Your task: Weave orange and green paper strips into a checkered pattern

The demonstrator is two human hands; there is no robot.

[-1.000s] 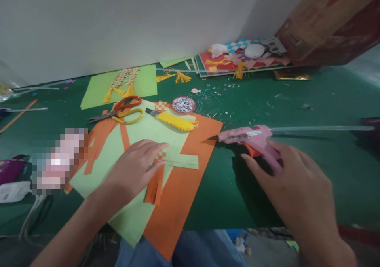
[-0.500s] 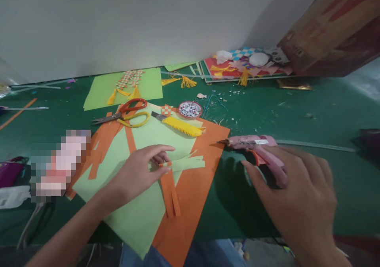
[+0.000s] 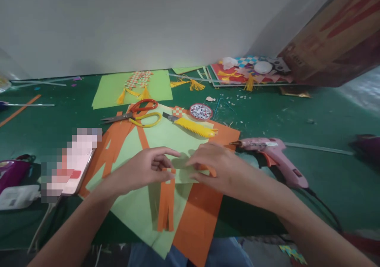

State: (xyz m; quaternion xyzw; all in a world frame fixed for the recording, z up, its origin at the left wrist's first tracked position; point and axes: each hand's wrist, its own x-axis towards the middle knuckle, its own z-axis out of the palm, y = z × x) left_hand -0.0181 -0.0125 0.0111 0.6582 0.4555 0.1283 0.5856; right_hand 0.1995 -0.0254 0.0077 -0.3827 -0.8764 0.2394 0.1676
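Note:
My left hand (image 3: pixel 145 168) pinches a small piece of woven paper strips (image 3: pixel 168 197) by its checked corner, between thumb and fingers. Orange tails hang down from it and pale green strips stretch to the right. My right hand (image 3: pixel 222 166) has its thumb and bent fingers around the free ends of the green strips. Beneath both hands lie a pale green sheet (image 3: pixel 135 207) and an orange sheet (image 3: pixel 197 219). To the right of my right hand, a pink hot glue gun (image 3: pixel 274 152) rests on the table with a glue stick in its back.
Scissors (image 3: pixel 145 119), a yellow box cutter (image 3: pixel 194 127) and a dish of small googly eyes (image 3: pixel 201 111) lie beyond my hands. At left are a phone (image 3: pixel 75 175) and a white charger (image 3: pixel 19 197). Tasselled woven pieces (image 3: pixel 138 81) and a paper bag (image 3: pixel 332 41) stand farther back.
My right hand has let go of the hot glue gun and moved left to the paper strips. My left hand has raised and turned the woven piece. The view has shifted slightly.

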